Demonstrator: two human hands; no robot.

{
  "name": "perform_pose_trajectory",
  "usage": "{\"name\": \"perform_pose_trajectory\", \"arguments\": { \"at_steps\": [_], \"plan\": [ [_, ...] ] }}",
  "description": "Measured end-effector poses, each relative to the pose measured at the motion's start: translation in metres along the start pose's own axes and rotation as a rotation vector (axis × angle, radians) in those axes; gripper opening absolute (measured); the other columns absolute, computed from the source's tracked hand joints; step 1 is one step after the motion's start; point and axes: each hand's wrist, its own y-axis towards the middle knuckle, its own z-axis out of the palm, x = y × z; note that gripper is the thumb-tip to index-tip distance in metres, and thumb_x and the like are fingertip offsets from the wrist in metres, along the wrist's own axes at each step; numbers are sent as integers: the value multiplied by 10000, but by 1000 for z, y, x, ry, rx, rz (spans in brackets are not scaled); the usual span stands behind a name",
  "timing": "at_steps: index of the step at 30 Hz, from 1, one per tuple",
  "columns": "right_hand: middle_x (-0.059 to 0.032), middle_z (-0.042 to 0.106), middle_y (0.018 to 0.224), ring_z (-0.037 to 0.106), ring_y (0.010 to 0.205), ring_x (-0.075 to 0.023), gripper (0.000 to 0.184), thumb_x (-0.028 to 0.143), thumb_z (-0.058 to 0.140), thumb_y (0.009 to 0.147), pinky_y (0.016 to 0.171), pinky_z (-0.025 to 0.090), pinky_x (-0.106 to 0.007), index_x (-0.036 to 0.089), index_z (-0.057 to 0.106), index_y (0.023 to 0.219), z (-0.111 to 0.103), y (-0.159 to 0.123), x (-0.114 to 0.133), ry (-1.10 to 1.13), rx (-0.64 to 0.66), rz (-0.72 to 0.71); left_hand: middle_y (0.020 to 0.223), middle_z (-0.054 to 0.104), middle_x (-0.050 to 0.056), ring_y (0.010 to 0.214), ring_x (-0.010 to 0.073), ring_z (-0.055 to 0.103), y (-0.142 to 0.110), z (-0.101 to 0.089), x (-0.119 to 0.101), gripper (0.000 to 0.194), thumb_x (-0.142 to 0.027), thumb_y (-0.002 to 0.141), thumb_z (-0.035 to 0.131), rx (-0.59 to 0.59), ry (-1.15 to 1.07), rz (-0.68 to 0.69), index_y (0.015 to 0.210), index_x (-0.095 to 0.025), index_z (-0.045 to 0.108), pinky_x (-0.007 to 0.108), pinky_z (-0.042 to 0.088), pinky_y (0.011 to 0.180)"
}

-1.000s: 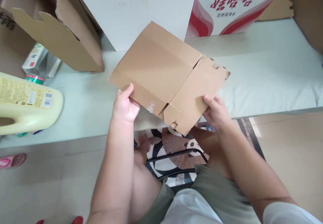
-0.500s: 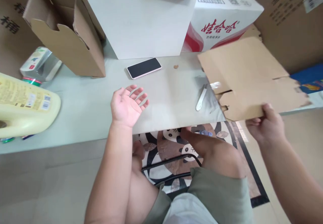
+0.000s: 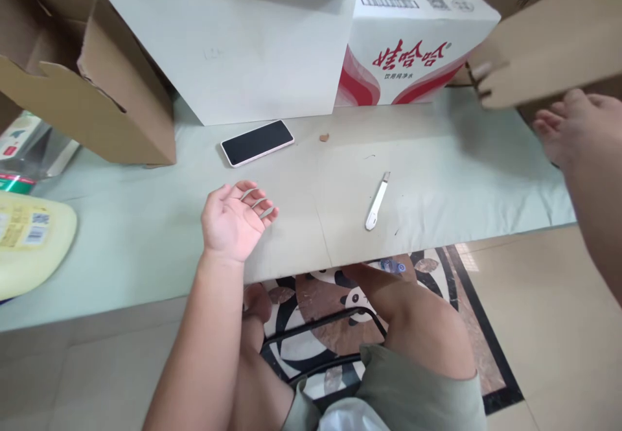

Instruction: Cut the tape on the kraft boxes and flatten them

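Note:
My left hand [image 3: 236, 220] rests palm up over the near part of the table, fingers spread and loosely curved, with nothing in it. Just beyond it lies a dark-screened phone [image 3: 257, 142] with a pale edge. At the upper right, my right hand [image 3: 576, 123] grips the lower edge of a flattened cardboard box [image 3: 549, 42], which is blurred by motion and partly cut off by the frame. A white utility knife [image 3: 378, 203] lies on the table between my hands, its tip pointing away from me.
White boxes [image 3: 233, 55] stand along the back, one [image 3: 403, 61] with red lettering. An upright open cardboard carton [image 3: 131, 94], a clear plastic container [image 3: 48, 146] and a pale yellow jug [image 3: 39, 243] are on the left. A small brown scrap [image 3: 324, 137] lies on the cloth-covered table [image 3: 131, 236].
My right hand has carried the flattened cardboard box up and to the right, away from the utility knife. My left hand keeps its open pose. The view has shifted slightly right.

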Motion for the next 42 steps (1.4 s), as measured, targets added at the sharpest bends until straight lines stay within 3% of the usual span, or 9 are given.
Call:
{"name": "perform_pose_trajectory", "arguments": {
  "at_steps": [2,4,10,16,23,27,32,37,42],
  "plan": [
    [73,619,638,626,510,-44,299,275,698,849,528,449,-264,250,489,636,27,11,2,-70,-370,327,732,646,52,634,179,618,3,-1,-1,253,-427,819,552,-2,-2,4,769,-203,658,365,592,623],
    [58,687,719,664,563,-53,254,203,581,900,605,456,-341,208,488,663,51,-2,2,-131,-463,488,729,635,50,627,173,614,3,-2,-4,252,-423,812,550,-7,0,11,760,-202,658,353,595,618],
    [-48,703,857,665,586,-87,219,57,495,959,711,501,-368,196,510,790,90,-66,12,-239,-389,535,704,604,34,589,155,605,-7,-6,-13,277,-425,795,532,-8,-6,43,741,-183,657,329,589,594],
    [-14,638,738,592,496,-65,209,75,542,934,611,432,-335,209,515,775,146,-80,69,-305,-191,490,673,597,22,566,142,592,-27,-18,-22,279,-426,796,546,15,-99,95,740,-178,664,299,566,576],
    [4,644,721,577,532,-58,179,30,593,874,565,431,-278,206,607,848,314,-121,136,-320,354,274,665,596,12,550,117,575,-45,-37,-43,275,-404,838,536,59,-233,121,730,-178,651,254,530,579],
    [27,689,776,630,616,-117,333,49,658,818,563,480,-271,257,623,1075,426,-166,180,-344,749,-104,672,583,3,543,105,558,-49,-50,-55,271,-390,861,523,70,-268,135,744,-179,646,248,520,594],
    [84,658,691,616,506,-123,590,131,620,870,532,515,-264,258,392,1399,521,-198,227,-361,919,-222,677,570,8,543,108,544,-50,-58,-63,271,-390,869,509,68,-279,170,741,-181,625,248,481,580],
    [99,568,598,579,507,-79,142,108,519,928,499,457,-206,242,480,956,526,-198,235,-384,858,-205,678,543,7,553,106,521,-51,-58,-64,216,-351,865,510,4,-267,244,753,-184,591,238,450,578],
    [58,563,552,531,497,-127,166,94,583,812,526,437,-281,250,539,779,425,-212,228,-460,685,-465,747,467,-52,592,72,483,-48,-66,-71,109,-153,827,524,-569,-318,766,863,-238,466,187,392,591]
  ]
}}
